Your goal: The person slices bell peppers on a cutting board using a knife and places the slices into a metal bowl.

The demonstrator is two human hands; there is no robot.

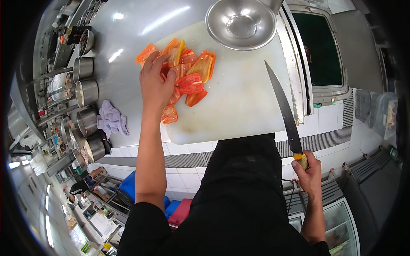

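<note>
Red and orange bell pepper pieces lie in a loose pile on a pale cutting board, some with the inner side up and seeds showing. At the pile's left side, my left hand reaches over the pieces, fingers and thumb apart and touching them; the fingertips are partly hidden among the peppers. My right hand is closed round the yellowish handle of a large kitchen knife. Its long dark blade points away from me, above the board's right edge, apart from the peppers.
A steel bowl stands at the far right of the board, on a metal counter. A purple cloth lies at the counter's left edge, near several steel pots. Beyond the board's right side is a dark-topped bin or basin.
</note>
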